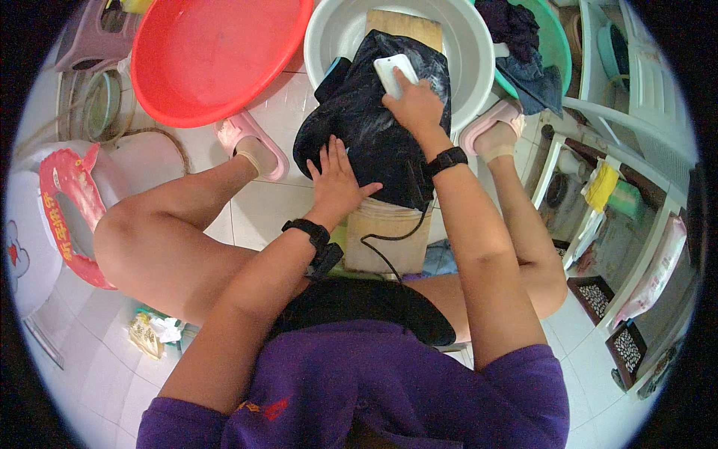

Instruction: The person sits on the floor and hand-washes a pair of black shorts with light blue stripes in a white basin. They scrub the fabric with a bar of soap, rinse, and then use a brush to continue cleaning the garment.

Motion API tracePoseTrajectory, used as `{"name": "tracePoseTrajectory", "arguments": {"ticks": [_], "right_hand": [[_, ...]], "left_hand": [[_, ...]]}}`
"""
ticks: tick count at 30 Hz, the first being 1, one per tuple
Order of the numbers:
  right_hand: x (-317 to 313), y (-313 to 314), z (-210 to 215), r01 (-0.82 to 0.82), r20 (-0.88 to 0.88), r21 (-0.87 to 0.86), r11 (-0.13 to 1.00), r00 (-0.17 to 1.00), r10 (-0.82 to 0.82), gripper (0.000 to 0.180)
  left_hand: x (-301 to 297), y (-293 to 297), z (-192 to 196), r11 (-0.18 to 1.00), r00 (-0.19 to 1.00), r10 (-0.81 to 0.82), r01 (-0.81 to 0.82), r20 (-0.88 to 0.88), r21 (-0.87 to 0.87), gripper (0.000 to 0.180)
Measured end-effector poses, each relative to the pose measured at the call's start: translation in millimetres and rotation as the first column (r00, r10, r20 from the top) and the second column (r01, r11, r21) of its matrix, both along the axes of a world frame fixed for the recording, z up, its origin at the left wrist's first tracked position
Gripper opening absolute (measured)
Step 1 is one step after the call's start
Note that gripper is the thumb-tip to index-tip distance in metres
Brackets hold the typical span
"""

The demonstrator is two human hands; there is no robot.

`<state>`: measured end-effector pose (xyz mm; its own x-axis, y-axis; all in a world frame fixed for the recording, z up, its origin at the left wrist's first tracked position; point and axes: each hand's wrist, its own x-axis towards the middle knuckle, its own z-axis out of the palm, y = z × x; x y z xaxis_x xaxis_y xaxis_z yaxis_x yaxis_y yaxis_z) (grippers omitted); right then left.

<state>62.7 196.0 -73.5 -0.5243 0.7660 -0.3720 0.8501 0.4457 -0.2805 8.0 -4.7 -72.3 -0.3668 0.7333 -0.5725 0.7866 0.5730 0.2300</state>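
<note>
A wet black garment (378, 127) lies draped over a wooden washboard (389, 232) that leans into a white basin (336, 34). My left hand (336, 179) presses flat on the near part of the garment, fingers spread. At the far part, my right hand (413, 101) grips a white scrub brush (393, 71) and holds it against the cloth. Both wrists wear black bands.
A red basin (217, 52) stands at the far left, a green basin (557, 37) with dark clothes (523, 45) at the far right. A white shelf rack (628, 150) runs along the right. A child toilet seat (67, 209) sits at left. My feet wear pink slippers.
</note>
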Motion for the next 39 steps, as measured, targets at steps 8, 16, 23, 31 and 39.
{"name": "tracePoseTrajectory", "arguments": {"ticks": [8, 16, 23, 31, 39], "right_hand": [[86, -81, 26, -0.438, -0.241, -0.138, 0.888, 0.885, 0.399, 0.074], [135, -67, 50, -0.535, -0.161, -0.127, 0.835, 0.842, 0.514, 0.076], [67, -96, 13, -0.581, -0.312, -0.016, 0.814, 0.776, 0.548, 0.067], [163, -67, 60, -0.381, 0.035, -0.189, 0.905, 0.918, 0.394, 0.073], [167, -40, 42, 0.274, -0.279, -0.164, 0.948, 0.908, -0.311, 0.064]], "left_hand": [[-4, -1, 0, 0.999, 0.999, -0.036, 0.036, 0.028, -0.022, 0.132], [-4, 1, -1, 0.997, 0.998, -0.007, 0.012, 0.067, -0.074, 0.138], [-17, -2, -12, 0.975, 0.987, -0.086, 0.112, 0.135, -0.194, 0.134], [-12, 5, 0, 0.988, 0.991, -0.002, 0.022, 0.133, -0.153, 0.142], [4, 11, 27, 0.843, 0.954, -0.29, 0.293, -0.077, 0.45, 0.091]]}}
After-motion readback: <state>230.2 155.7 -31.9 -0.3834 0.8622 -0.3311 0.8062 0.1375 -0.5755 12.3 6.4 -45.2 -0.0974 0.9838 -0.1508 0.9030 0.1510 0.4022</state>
